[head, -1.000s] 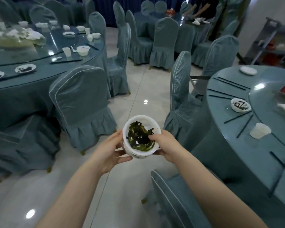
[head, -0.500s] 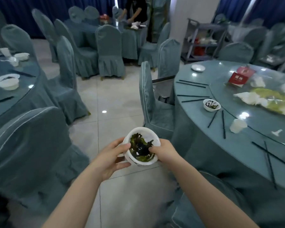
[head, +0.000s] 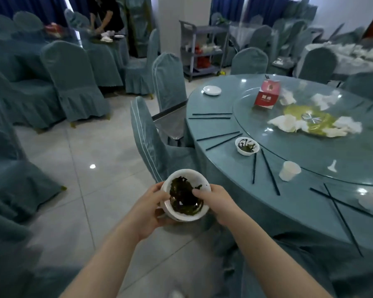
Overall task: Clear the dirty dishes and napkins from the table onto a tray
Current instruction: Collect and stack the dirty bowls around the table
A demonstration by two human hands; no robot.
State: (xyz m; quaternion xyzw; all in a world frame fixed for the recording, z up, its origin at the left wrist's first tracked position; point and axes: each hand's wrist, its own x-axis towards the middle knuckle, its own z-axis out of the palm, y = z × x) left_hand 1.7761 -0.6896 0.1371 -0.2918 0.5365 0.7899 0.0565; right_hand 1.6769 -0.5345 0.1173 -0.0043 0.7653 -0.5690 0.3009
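Head view: a white bowl [head: 184,195] with dark leafy leftovers inside is held in the air between both hands, over the floor, just beside the round tabletop [head: 235,168].
Left hand [head: 145,208]: cups the bowl's side and underside, its grip wrapped on the wall.
Right hand [head: 216,202]: thumb hooked over the rim, its grip clamped on the bowl's right wall.
Handling: likely rigid, smooth and breakable; wet scraps may make the rim greasy, so hold under the base and keep it level.
Left on the tabletop: a second dirty bowl [head: 247,146], a paper cup [head: 289,171], black chopsticks [head: 269,172], a small plate [head: 212,90] and crumpled napkins [head: 285,123], which are light and soft.
Tray: none is clearly visible; a grey cart [head: 202,50] stands well apart.
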